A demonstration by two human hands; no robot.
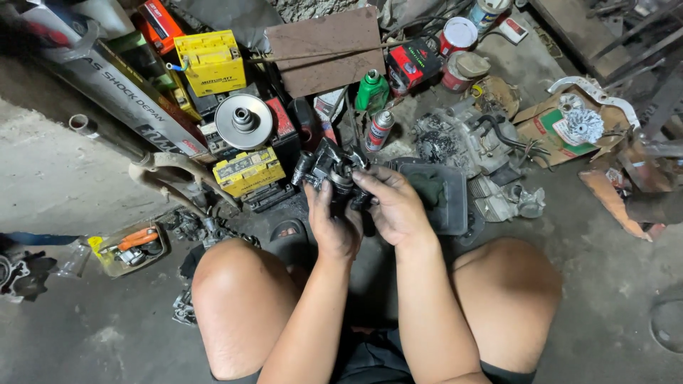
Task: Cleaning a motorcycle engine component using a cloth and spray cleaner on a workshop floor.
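Note:
I squat on a concrete floor with my knees spread. Both hands hold a dark, greasy metal engine part [329, 169] in front of me. My left hand [331, 226] grips it from below, thumb up along its side. My right hand [395, 206] closes over its right side, fingers curled on top. A black plastic tray [447, 203] lies on the floor just beyond my right hand.
Yellow batteries [210, 61] [247, 171] and a round silver pulley [243, 121] lie at the left. A green bottle [372, 90], a spray can [379, 129], tins, an engine block [469, 146] and a cardboard box [562, 128] lie ahead. A small tray with orange pliers [131, 245] sits left.

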